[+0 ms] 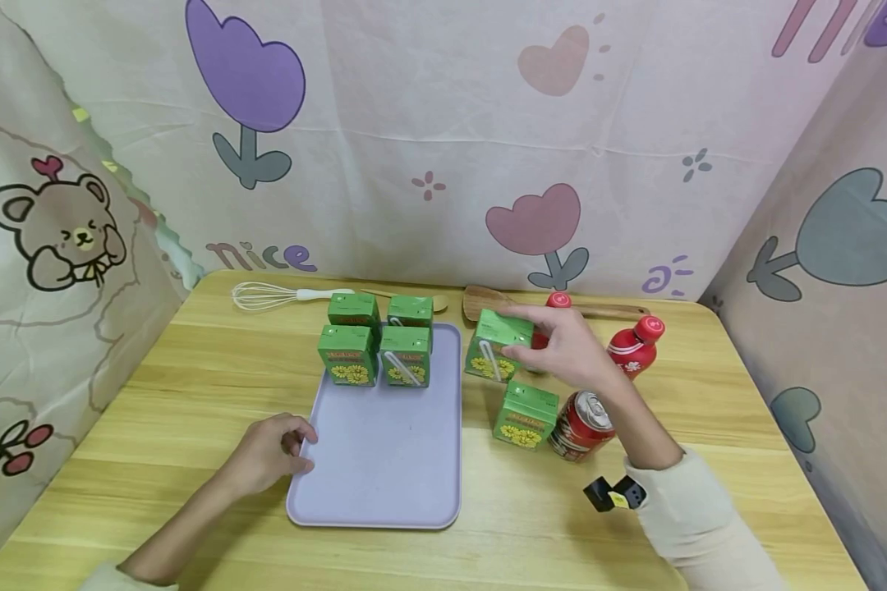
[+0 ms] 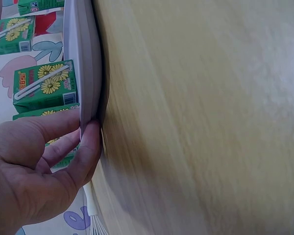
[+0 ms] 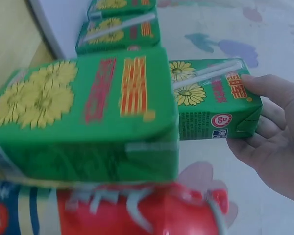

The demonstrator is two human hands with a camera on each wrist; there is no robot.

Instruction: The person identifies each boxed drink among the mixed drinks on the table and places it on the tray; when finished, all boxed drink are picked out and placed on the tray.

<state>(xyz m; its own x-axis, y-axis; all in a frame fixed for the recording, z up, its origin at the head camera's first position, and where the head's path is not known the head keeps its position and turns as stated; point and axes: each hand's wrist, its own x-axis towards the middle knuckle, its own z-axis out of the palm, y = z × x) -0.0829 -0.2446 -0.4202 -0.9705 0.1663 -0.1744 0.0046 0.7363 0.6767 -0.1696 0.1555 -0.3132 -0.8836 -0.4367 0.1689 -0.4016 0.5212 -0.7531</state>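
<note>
My right hand (image 1: pixel 562 345) holds a green drink carton (image 1: pixel 498 349) by its upper part, with the thumb on the side that bears the straw; the right wrist view shows the same carton (image 3: pixel 210 98) in the fingers. At the tray's left edge, my left hand (image 1: pixel 266 451) pinches the rim of the lilac tray (image 1: pixel 384 468) between thumb and fingers. Several green cartons (image 1: pixel 406 357) stand in two rows at the tray's far end. Another carton (image 1: pixel 525 417) stands right of the tray, beside a red soda can (image 1: pixel 582 427).
Two red-capped bottles stand at the right, one (image 1: pixel 633 346) in plain sight, the other (image 1: pixel 558 300) partly behind my right hand. Along the back lie a whisk (image 1: pixel 288 295), a wooden spoon (image 1: pixel 439 304) and a wooden spatula (image 1: pixel 484 302). Patterned cloth (image 1: pixel 414 123) hangs behind the table.
</note>
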